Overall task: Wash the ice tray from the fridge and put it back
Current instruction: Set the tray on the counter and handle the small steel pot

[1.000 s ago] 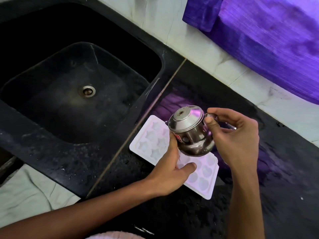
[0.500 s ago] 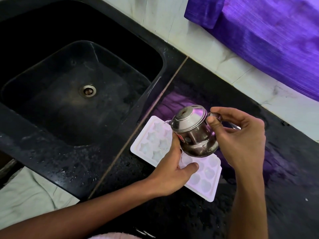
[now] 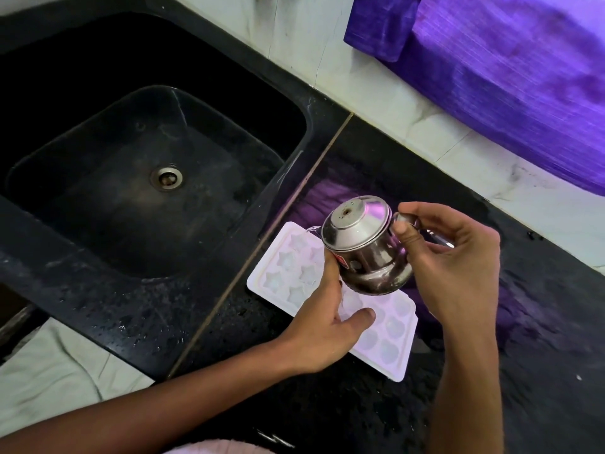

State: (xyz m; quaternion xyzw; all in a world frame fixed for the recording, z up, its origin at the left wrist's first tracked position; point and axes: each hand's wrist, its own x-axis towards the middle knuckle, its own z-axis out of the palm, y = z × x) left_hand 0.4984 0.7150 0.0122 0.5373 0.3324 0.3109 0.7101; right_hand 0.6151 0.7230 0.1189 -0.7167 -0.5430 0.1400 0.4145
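A white ice tray [image 3: 389, 345] with star and round moulds lies flat on the black counter, right of the sink. My left hand [image 3: 327, 326] rests on the tray's middle, thumb on the moulds and fingers up against the pot. My right hand [image 3: 455, 273] grips the handle of a small lidded steel pot [image 3: 366, 247], tilted with its spout toward the tray's star end. The tray's middle is hidden under my hand and the pot.
A deep black sink [image 3: 288, 165] with a metal drain [image 3: 166, 178] fills the left. Purple cloth [image 3: 510, 77] hangs over the white tiled wall behind. The black counter [image 3: 540, 339] stretches right. Pale floor shows at the bottom left.
The steel pot and my right hand have shifted slightly right and stayed tilted over the tray. My left hand keeps its place on the tray.
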